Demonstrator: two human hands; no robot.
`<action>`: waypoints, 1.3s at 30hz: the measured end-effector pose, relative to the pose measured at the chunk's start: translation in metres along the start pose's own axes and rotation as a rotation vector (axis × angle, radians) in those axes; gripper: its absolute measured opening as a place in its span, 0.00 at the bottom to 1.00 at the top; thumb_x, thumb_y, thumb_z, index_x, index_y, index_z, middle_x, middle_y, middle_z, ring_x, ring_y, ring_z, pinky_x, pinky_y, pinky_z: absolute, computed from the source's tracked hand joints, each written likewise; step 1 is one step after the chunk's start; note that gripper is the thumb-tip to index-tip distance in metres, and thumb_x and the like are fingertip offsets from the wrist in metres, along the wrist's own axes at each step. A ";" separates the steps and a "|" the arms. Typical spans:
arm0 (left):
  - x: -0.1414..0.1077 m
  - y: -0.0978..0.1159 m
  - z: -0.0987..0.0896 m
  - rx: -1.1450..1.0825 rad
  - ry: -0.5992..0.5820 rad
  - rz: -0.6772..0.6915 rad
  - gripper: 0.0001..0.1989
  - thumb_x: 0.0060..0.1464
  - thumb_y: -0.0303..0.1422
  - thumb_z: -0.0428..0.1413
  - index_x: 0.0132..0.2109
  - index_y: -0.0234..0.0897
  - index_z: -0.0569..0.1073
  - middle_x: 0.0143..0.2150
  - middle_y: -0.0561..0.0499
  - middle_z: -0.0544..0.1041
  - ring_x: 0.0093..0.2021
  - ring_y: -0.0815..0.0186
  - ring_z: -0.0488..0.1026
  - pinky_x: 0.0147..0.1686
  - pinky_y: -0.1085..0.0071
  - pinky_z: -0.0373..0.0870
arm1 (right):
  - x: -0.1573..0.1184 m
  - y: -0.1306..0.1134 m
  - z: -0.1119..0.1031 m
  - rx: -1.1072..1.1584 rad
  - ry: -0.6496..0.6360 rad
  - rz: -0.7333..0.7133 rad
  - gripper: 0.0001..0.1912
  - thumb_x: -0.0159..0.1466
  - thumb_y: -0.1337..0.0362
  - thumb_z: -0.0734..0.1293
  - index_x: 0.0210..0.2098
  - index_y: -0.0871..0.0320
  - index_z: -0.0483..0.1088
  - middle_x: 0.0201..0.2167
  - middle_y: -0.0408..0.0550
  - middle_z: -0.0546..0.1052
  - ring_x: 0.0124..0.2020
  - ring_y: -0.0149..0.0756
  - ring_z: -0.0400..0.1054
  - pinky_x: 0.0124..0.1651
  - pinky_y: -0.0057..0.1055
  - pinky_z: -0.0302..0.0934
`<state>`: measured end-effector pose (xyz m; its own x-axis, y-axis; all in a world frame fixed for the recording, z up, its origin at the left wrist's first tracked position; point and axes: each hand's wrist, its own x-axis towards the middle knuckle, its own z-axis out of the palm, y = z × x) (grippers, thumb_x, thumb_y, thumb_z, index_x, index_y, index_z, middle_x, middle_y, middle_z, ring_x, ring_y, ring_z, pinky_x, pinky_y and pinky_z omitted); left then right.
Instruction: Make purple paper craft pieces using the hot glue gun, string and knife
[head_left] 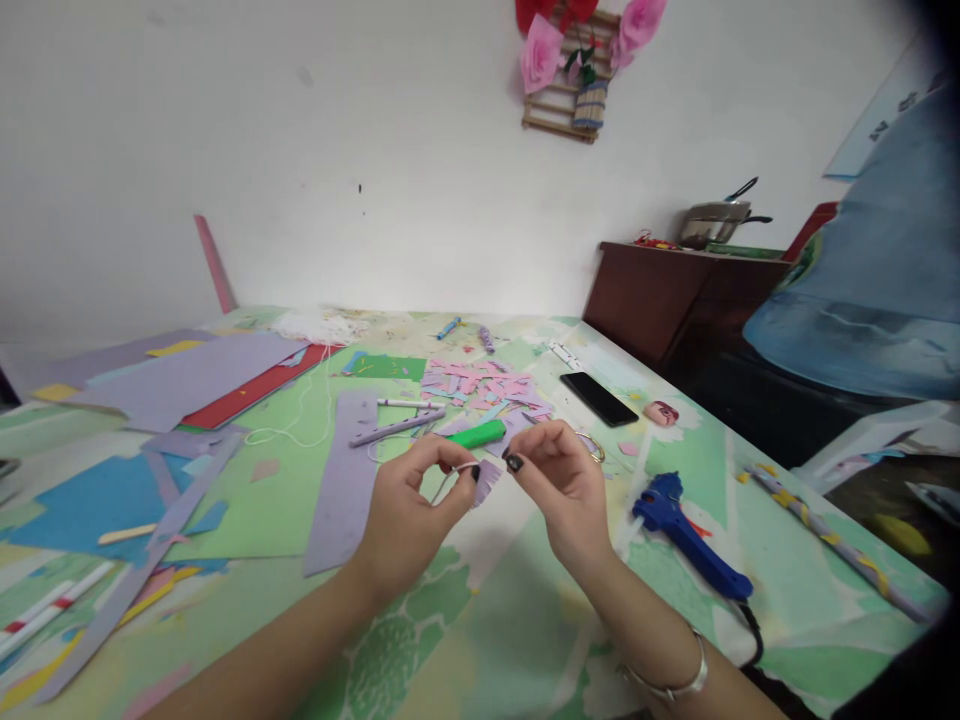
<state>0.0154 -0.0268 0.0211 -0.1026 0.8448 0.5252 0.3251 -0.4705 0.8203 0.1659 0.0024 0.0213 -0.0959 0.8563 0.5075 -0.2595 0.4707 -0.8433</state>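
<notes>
Near the middle of the view, my left hand (420, 500) pinches a thin white string (444, 484) between thumb and forefinger. A small purple fringed paper piece (487, 480) shows just beside those fingertips, toward my right hand. My right hand (559, 485) is raised a little to the right, its thumb and forefinger drawn together; whatever they hold, if anything, is too small to make out. Behind my hands lie a green rolled piece (478, 434) and a purple paper stick (397, 427). The string also runs near the purple stick.
A blue glue gun (694, 535), a black phone (598, 398) and a wrapped stick (836, 540) lie right. Pink paper scraps (487, 385) are behind my hands. Purple sheets (202, 375), blue paper (90, 500) and white yarn (311, 326) are left. A water jug (862, 290) stands right.
</notes>
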 end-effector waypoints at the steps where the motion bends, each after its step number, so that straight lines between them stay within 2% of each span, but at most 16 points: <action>1: 0.000 -0.001 0.000 -0.003 0.003 -0.011 0.02 0.49 0.28 0.54 0.29 0.37 0.71 0.28 0.52 0.72 0.31 0.66 0.68 0.34 0.69 0.65 | 0.001 0.000 -0.001 0.008 0.031 0.007 0.07 0.56 0.66 0.69 0.29 0.57 0.65 0.27 0.42 0.69 0.29 0.29 0.63 0.33 0.27 0.60; 4: 0.000 -0.001 0.000 0.002 -0.003 -0.024 0.02 0.49 0.29 0.54 0.29 0.37 0.71 0.28 0.51 0.72 0.31 0.66 0.68 0.34 0.68 0.65 | 0.003 0.000 -0.006 -0.009 0.073 0.025 0.07 0.53 0.65 0.71 0.25 0.57 0.69 0.24 0.42 0.71 0.27 0.30 0.64 0.30 0.27 0.60; 7: 0.000 0.000 -0.001 0.024 -0.015 -0.019 0.03 0.49 0.29 0.54 0.29 0.37 0.71 0.27 0.52 0.72 0.30 0.66 0.68 0.33 0.69 0.65 | 0.004 0.000 -0.008 -0.055 0.049 0.027 0.04 0.54 0.64 0.71 0.24 0.57 0.73 0.23 0.44 0.74 0.27 0.33 0.67 0.31 0.30 0.62; 12: 0.000 0.002 0.000 0.054 -0.027 -0.010 0.02 0.47 0.29 0.54 0.28 0.37 0.71 0.26 0.53 0.71 0.29 0.67 0.67 0.32 0.69 0.65 | 0.003 0.000 -0.005 -0.140 -0.115 0.017 0.05 0.58 0.63 0.67 0.31 0.56 0.76 0.30 0.48 0.77 0.34 0.36 0.69 0.38 0.34 0.63; 15: 0.001 0.002 0.001 0.037 -0.050 -0.040 0.02 0.47 0.30 0.55 0.28 0.37 0.71 0.25 0.53 0.71 0.29 0.67 0.67 0.31 0.70 0.64 | 0.001 0.001 -0.004 -0.145 -0.166 0.012 0.05 0.57 0.64 0.69 0.34 0.55 0.75 0.34 0.48 0.76 0.34 0.35 0.68 0.37 0.34 0.63; 23: 0.003 0.003 0.000 -0.089 -0.091 -0.113 0.02 0.46 0.30 0.55 0.28 0.36 0.71 0.25 0.53 0.71 0.29 0.68 0.67 0.31 0.71 0.65 | -0.001 -0.005 -0.003 -0.295 -0.271 -0.180 0.10 0.59 0.69 0.65 0.40 0.53 0.74 0.38 0.50 0.75 0.39 0.37 0.67 0.37 0.34 0.62; 31: 0.005 0.008 0.000 -0.180 -0.106 -0.160 0.02 0.44 0.29 0.55 0.27 0.36 0.72 0.24 0.53 0.71 0.26 0.69 0.67 0.26 0.74 0.65 | -0.002 -0.006 -0.003 -0.362 -0.226 -0.249 0.09 0.59 0.70 0.64 0.36 0.54 0.74 0.35 0.50 0.74 0.38 0.38 0.68 0.36 0.35 0.63; 39: 0.005 0.006 0.000 -0.222 -0.101 -0.196 0.02 0.44 0.29 0.56 0.26 0.36 0.71 0.22 0.54 0.69 0.23 0.70 0.66 0.23 0.75 0.64 | -0.002 -0.007 -0.005 -0.335 -0.169 -0.273 0.09 0.59 0.71 0.63 0.33 0.55 0.75 0.33 0.49 0.74 0.37 0.38 0.68 0.40 0.37 0.63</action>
<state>0.0172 -0.0254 0.0286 -0.0451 0.9407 0.3361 0.0938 -0.3310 0.9390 0.1730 -0.0016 0.0257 -0.2296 0.6576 0.7175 0.0253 0.7410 -0.6711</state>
